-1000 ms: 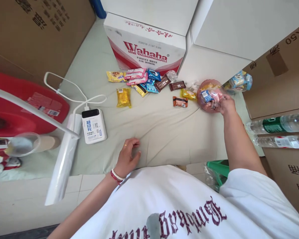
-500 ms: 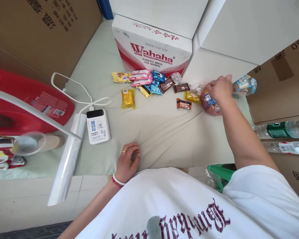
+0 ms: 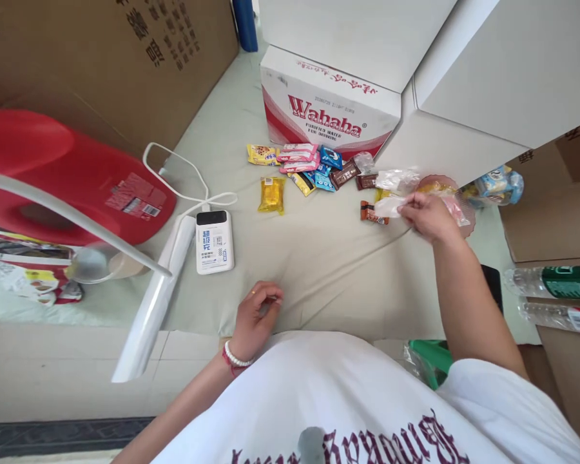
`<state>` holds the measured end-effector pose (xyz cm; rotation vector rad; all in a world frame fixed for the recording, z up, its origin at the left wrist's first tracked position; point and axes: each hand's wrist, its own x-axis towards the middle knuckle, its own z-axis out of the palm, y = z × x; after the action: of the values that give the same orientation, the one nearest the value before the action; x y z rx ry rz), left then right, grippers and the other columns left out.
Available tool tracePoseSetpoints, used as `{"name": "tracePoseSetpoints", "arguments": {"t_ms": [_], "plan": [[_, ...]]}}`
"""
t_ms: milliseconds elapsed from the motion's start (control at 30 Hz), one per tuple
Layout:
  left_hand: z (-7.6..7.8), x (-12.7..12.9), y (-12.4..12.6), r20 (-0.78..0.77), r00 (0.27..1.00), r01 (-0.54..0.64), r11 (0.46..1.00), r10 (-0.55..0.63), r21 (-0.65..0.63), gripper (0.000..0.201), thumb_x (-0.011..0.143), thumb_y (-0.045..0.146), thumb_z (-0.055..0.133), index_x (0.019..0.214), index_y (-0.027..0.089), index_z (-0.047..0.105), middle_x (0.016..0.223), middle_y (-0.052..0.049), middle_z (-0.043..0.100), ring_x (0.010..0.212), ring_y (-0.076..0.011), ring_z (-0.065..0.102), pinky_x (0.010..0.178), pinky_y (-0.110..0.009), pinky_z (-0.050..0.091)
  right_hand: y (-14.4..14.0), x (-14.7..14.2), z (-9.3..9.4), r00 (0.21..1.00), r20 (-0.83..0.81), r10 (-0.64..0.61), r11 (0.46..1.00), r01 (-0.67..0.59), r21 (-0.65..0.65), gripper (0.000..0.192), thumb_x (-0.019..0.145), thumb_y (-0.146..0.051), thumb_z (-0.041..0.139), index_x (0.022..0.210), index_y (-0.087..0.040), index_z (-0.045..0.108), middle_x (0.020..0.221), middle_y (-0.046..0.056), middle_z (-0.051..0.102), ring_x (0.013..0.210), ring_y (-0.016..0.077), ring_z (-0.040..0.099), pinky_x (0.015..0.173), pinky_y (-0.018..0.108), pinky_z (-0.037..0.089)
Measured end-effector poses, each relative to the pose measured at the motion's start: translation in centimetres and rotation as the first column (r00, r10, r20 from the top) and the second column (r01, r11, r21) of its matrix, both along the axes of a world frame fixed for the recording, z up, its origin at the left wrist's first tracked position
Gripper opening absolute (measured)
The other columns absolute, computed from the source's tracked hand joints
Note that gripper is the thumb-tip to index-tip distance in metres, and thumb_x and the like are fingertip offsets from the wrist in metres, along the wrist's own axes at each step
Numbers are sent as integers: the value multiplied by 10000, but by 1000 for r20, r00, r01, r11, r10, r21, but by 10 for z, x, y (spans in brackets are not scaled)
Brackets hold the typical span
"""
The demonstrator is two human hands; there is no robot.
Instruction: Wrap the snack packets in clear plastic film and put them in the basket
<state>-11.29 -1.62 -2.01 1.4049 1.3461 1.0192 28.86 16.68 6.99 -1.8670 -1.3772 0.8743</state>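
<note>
My right hand (image 3: 428,216) is closed in a pinch on a whitish clear plastic wrapper (image 3: 388,207), above a pink round dish (image 3: 470,227) that it partly hides. Just beneath the wrapper lies an orange-brown snack packet (image 3: 371,212). My left hand (image 3: 257,319) rests at the front edge of the cloth-covered table (image 3: 319,270), fingers loosely curled and apart, with nothing in it. Farther back are a yellow packet (image 3: 271,194), a pile of pink packets (image 3: 298,158), blue packets (image 3: 329,156) and a dark brown packet (image 3: 345,174).
A Wahaba-style water carton marked "Wahaha" (image 3: 328,106) stands behind the snacks. To the left are a white power bank (image 3: 214,245) with its cable, a white roll (image 3: 149,309) and a red jug (image 3: 77,167). Plastic bottles (image 3: 568,282) lie at the right. A clear container of packets (image 3: 500,185) sits behind the dish.
My right hand has moved left and nearer from over the dish, now with the plastic wrapper pinched in it. The view has shifted left; my left hand stays at the table edge.
</note>
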Motion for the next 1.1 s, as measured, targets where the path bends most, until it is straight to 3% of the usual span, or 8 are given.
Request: {"name": "tracePoseSetpoints", "arguments": {"t_ms": [100,267,367,533,700,800,1000,1100], "plan": [[12,31,26,182,980,102,989,-82,-106,159,918,345,624,917,199,688,866,-35,637,764,-152,616,671,-268,500,-52,-46,-13,863,-496,-101,990,39,-133,356,598,-380,893,780,-205,642,681,-25,569,594,100,501,526,224,422],[20,86,62,288,957,107,967,-38,-230,352,912,502,606,751,190,579,613,51,472,561,-96,425,552,-236,356,-116,-118,-57,628,-724,-287,958,204,-203,435,561,-415,937,795,-220,626,675,-51,560,566,88,472,523,223,416],[14,107,70,274,962,66,974,-5,-216,328,860,491,676,772,181,614,641,44,509,599,-98,439,589,-236,373,-138,-140,-73,694,-684,-224,973,205,-111,360,684,-458,882,841,-229,652,671,-49,573,595,110,486,586,249,433],[-2,112,76,241,970,88,980,-43,-177,169,840,341,695,814,174,688,778,-13,629,701,-131,568,686,-262,462,-150,-144,-72,842,-540,17,999,-36,-24,284,792,-500,813,898,-250,732,860,18,696,794,179,588,740,300,485],[-4,98,72,26,992,119,992,-120,46,132,921,240,614,843,200,712,827,-31,631,759,-163,588,732,-298,479,-141,-141,-67,784,-621,-25,992,-58,-114,373,860,-637,700,920,-274,757,910,39,700,825,207,595,724,322,499],[-4,92,66,-42,984,178,973,-174,146,139,955,246,594,919,218,726,899,-53,652,853,-189,610,800,-326,496,-135,-143,-69,771,-635,-54,992,-34,-125,341,784,-594,800,850,-265,741,815,15,664,738,182,554,676,302,467],[-9,86,63,3,994,112,992,-113,63,184,970,320,597,911,199,723,885,-49,644,818,-182,593,763,-323,496,-135,-144,-73,680,-724,-119,981,-31,-191,367,699,-561,876,811,-231,764,694,-1,611,647,143,498,653,290,429],[-8,86,64,-50,995,91,991,-87,99,206,954,375,638,912,208,752,911,-57,645,912,-206,600,847,-355,491,-137,-147,-72,712,-697,-88,985,-42,-168,367,732,-573,850,825,-229,763,676,-5,599,650,145,505,663,294,432]]}}
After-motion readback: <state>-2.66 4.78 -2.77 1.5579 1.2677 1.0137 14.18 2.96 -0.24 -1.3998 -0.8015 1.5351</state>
